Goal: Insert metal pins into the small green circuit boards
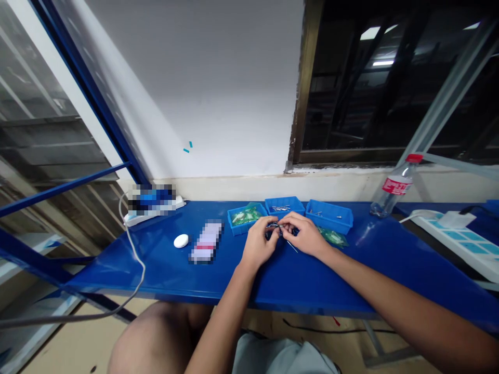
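Over the blue table, my left hand (259, 241) and my right hand (303, 235) meet with fingertips almost touching. Both are closed in a pinch around a small, thin, dark and shiny piece whose kind I cannot make out. Below my right fingers a thin metal rod (292, 247) shows against the table. Just beyond the hands stand three blue bins. The left bin (233, 228) holds green-and-white packets (246, 214). Slender metal pieces lie in the middle bin (296, 203), and a few small metal pieces are in the right bin (335, 222).
A green packet (331, 237) lies by my right wrist. Leftward are a blurred-out phone-like object (207, 241), a white round case (181, 241) and a power strip (156, 213) with a trailing cable (141, 270). A red-capped bottle (393, 187) and another power strip (460, 239) stand right.
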A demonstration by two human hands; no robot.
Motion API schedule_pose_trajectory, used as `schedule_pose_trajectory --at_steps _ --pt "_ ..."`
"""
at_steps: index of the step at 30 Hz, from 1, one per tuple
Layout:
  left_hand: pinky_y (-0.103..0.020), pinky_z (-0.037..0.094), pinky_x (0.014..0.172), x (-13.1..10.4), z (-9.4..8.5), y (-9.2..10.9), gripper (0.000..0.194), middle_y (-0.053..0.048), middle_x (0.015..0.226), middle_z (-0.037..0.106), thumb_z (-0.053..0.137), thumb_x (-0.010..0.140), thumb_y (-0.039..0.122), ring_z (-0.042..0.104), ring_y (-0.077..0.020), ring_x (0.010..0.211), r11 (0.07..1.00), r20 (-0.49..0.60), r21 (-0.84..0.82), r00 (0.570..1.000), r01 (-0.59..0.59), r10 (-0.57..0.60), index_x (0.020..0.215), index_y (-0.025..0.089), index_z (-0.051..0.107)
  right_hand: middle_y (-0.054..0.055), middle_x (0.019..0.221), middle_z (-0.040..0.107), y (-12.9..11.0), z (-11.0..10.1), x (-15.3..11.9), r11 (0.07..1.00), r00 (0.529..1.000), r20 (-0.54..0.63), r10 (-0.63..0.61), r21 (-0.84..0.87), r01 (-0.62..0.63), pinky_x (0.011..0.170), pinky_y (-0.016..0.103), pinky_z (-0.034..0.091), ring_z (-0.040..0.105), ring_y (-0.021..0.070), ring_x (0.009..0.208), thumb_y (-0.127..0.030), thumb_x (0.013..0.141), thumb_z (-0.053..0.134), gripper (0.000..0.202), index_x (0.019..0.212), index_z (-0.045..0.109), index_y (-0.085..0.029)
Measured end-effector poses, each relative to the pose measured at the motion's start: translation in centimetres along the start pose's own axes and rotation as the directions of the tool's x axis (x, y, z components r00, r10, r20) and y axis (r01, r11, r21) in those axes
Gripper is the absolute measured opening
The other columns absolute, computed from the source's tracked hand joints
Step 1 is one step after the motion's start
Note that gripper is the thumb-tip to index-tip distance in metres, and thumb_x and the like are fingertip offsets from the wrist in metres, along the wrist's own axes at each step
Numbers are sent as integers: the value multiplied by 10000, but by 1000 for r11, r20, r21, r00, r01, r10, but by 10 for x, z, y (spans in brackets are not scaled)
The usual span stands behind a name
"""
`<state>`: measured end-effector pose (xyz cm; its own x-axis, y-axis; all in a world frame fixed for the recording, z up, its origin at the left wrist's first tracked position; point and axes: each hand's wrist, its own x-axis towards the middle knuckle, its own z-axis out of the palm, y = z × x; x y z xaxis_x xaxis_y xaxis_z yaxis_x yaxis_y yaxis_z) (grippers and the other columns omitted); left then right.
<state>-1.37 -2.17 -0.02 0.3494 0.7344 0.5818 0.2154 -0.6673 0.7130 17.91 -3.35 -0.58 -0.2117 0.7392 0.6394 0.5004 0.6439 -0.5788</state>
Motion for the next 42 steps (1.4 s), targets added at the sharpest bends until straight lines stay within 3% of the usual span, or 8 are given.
schedule_pose_trajectory --at_steps 3,6,11,17,22,31,36,42 --pt "-310 626 848 1 -2 3 234 -71 1115 786 639 988 329 768 -202 904 994 17 57 996 89 -90 1170 209 724 47 964 708 1 0 0 998 996 -61 68 16 -67 703 333 570 661 185 723 -191 895 637 151 1011 721 -238" --pt "-291 613 825 0 -4 3 240 -43 1030 817 613 1008 373 778 -210 879 992 62 81 992 101 -106 1087 221 782 45 978 716 -1 1 -1 998 996 -51 67 11 -67 730 340 569 671 187 742 -190 899 640 130 993 716 -239" --pt "-307 624 875 -1 -6 -4 209 -45 1074 819 632 989 288 790 -226 943 991 43 41 991 124 -126 1091 216 800 66 1078 725 -4 2 -1 998 1000 11 13 54 -13 774 354 588 707 210 860 -219 943 617 124 1004 721 -247" --pt "-305 637 861 -1 -5 -9 201 -42 1022 826 669 929 153 799 -206 892 986 25 67 987 155 -157 1069 204 804 39 960 757 -2 4 -2 979 983 -20 184 89 -182 751 351 598 738 204 771 -317 920 690 107 983 711 -233" --pt "-305 629 870 -1 -6 -5 206 -31 1033 825 676 922 145 794 -198 898 989 -8 119 996 93 -93 1064 222 804 38 968 759 2 6 -2 962 970 0 242 131 -240 734 329 596 740 194 767 -312 890 707 149 1007 704 -220" --pt "-238 581 789 -1 -7 0 122 -15 944 811 660 972 257 765 -163 826 992 -2 110 998 68 -69 997 208 769 60 998 719 0 2 -1 995 996 -13 93 37 -93 735 337 582 690 190 792 -247 911 648 154 1029 744 -231" --pt "-251 562 737 -2 -7 2 280 -27 965 822 577 1028 398 764 -187 814 982 53 164 993 96 -106 1035 224 796 45 988 709 1 4 -2 981 988 -22 153 122 -149 730 332 599 700 183 772 -242 893 667 102 985 708 -226" --pt "-284 599 817 -2 -6 -3 235 -28 1028 825 611 1009 354 785 -211 877 988 56 117 992 104 -111 1080 238 802 60 1041 732 -1 4 -2 984 992 16 128 119 -130 788 366 621 724 208 842 -257 923 639 96 978 715 -236"
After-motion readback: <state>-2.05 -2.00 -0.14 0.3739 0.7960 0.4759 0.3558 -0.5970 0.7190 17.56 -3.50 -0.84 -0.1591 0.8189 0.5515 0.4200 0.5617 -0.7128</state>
